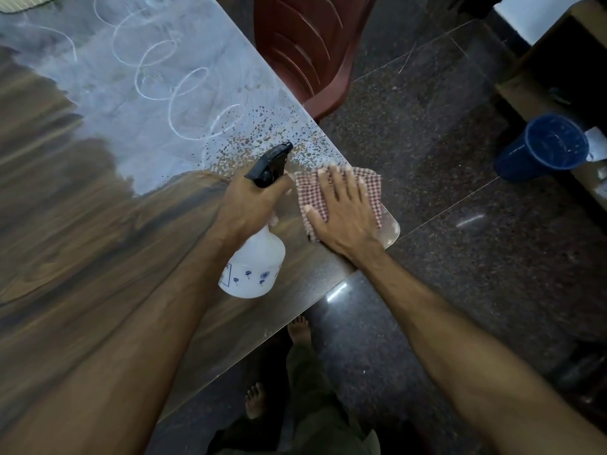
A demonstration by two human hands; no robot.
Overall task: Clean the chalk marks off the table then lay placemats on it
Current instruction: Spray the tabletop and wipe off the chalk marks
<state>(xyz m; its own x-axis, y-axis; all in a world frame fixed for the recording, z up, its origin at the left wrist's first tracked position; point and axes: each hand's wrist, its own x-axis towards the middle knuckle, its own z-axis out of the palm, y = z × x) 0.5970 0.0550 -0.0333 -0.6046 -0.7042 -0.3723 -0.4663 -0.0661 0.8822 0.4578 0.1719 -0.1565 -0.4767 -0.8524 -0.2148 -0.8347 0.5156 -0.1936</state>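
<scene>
Tabletop [98, 224]: cloth [371, 185] under right hand [345, 215].

On the table [98, 224], the cloth [371, 188] lies at the near right corner under the right hand [341, 215], the spray bottle [256, 257] is just left of it in the left hand [249, 208], and the chalk marks [164, 70] lie farther back.

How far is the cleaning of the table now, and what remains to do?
Done: only spraying; droplets speckle the table near its corner. In hand: the left hand grips the spray bottle, and the right hand presses a checked cloth flat on the corner. Left: the looping chalk marks are unwiped, and no placemat is laid on the table.
</scene>
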